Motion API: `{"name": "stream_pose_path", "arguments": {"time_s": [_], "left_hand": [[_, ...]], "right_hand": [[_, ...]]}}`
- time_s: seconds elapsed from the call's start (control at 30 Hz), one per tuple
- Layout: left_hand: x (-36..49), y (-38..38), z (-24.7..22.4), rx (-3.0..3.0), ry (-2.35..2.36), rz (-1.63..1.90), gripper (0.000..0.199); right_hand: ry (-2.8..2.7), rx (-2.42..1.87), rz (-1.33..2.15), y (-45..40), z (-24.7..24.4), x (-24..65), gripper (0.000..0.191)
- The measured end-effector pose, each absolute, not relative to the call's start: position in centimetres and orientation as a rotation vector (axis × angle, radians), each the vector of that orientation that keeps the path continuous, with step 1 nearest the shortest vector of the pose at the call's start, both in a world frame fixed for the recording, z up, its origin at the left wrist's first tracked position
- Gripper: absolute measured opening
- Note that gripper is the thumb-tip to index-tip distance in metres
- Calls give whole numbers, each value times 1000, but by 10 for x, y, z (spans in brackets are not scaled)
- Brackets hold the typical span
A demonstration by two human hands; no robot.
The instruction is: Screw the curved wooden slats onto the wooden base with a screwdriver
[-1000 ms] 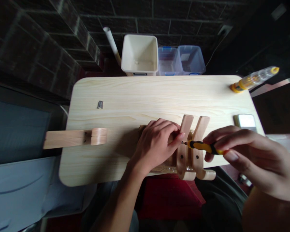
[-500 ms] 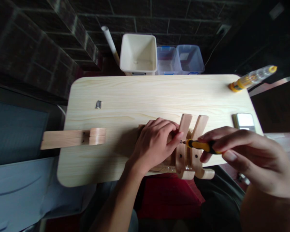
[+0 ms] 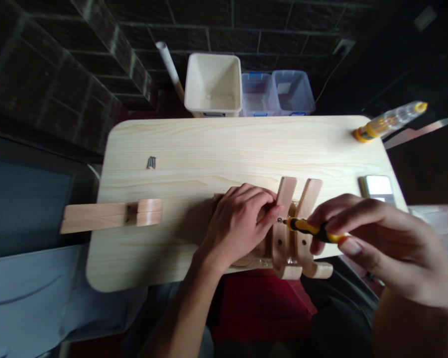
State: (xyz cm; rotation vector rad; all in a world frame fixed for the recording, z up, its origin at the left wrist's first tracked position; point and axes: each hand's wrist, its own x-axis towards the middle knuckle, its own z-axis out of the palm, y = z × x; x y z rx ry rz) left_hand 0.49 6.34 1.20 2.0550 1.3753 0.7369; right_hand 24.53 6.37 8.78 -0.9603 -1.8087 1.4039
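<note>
My right hand holds a yellow and black screwdriver, its tip at a screw in a hooked wooden piece. My left hand lies over a wooden block, with its thumb pressed against that hooked piece; the fingertips are partly hidden. Just to the right is a second hooked wooden piece, with a dark hole in its lower part. Clear plastic wrap shows between and beside the pieces.
On the pale table lie several screws, two more wooden pieces overhanging the left edge, a clear tube with yellow ends and a small white-topped box. Bins stand behind it.
The screwdriver's handle end has dipped slightly as my right fingers shifted around it. My left hand stays in place.
</note>
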Motion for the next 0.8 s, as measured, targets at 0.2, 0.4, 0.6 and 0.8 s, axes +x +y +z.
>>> {"name": "stream_pose_path", "arguments": {"time_s": [0.2, 0.4, 0.6, 0.8], "left_hand": [[5, 64, 12, 2045, 1391, 747, 25], [5, 64, 12, 2048, 1384, 742, 27], [4, 64, 11, 2055, 1373, 755, 28], [5, 63, 10, 2042, 1382, 753, 29]], "right_hand": [[-1759, -940, 1489, 59, 85, 247, 28], [-1796, -1007, 1437, 58, 86, 253, 31], [-1813, -931, 1511, 63, 87, 249, 41], [-1886, -897, 1442, 64, 88, 248, 41]]}}
